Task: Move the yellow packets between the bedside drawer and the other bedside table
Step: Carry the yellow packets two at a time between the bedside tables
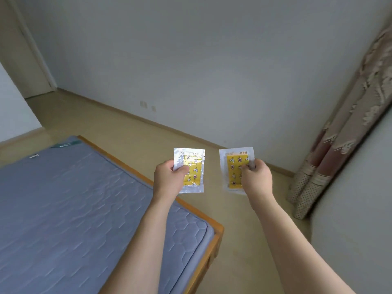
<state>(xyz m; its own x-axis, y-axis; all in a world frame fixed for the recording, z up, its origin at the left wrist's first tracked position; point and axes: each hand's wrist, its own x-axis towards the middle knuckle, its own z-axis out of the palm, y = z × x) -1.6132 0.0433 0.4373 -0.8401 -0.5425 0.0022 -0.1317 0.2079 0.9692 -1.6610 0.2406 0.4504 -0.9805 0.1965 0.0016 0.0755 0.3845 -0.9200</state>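
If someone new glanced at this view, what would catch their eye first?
Two yellow patterned packets in clear wrappers, held up mid-frame: one in the left hand grip, one pinched by the right hand. Below left lies a grey-blue quilted mattress on a wooden bed frame.

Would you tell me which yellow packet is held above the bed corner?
The packet in the left hand; the right hand holds the other packet over bare floor.

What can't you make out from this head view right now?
- Bedside drawer and other bedside table: outside the frame.
- Print on the left packet and right packet: too small, partly covered by the left hand and right hand.
- Bed: cut off by the left and bottom edges.
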